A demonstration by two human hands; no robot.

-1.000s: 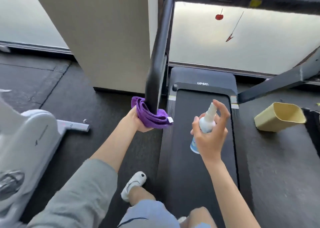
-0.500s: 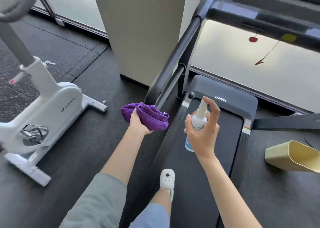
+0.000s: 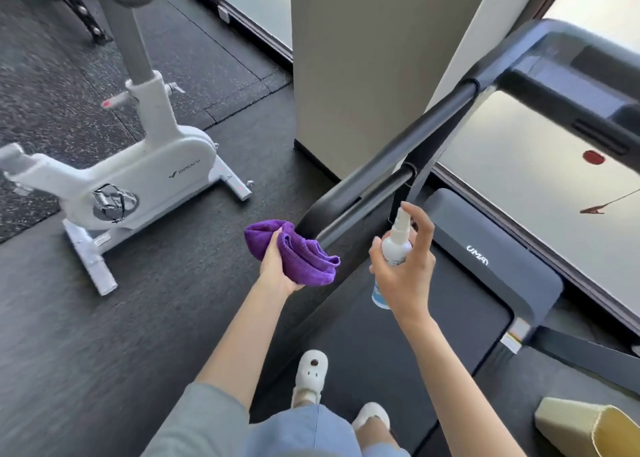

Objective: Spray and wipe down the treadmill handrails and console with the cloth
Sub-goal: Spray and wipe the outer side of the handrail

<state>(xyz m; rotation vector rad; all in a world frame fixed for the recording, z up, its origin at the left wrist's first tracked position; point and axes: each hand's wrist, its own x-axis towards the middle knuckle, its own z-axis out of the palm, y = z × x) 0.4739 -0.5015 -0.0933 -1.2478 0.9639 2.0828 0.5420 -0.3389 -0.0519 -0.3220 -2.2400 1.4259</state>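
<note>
Just one cloth (image 3: 294, 252), one bottle (image 3: 394, 248).

I am holding a bunched purple cloth (image 3: 294, 252) in my left hand (image 3: 277, 269), just beside the lower end of the dark treadmill handrail (image 3: 398, 158). My right hand (image 3: 405, 269) is gripping a white spray bottle (image 3: 394, 248), forefinger arching over its nozzle. I am standing with white slippers (image 3: 310, 373) on the treadmill belt (image 3: 381, 345). A white exercise bike (image 3: 138, 176) is standing well apart on my left, and a yellow bin (image 3: 588, 429) is lying tipped at lower right.
</note>
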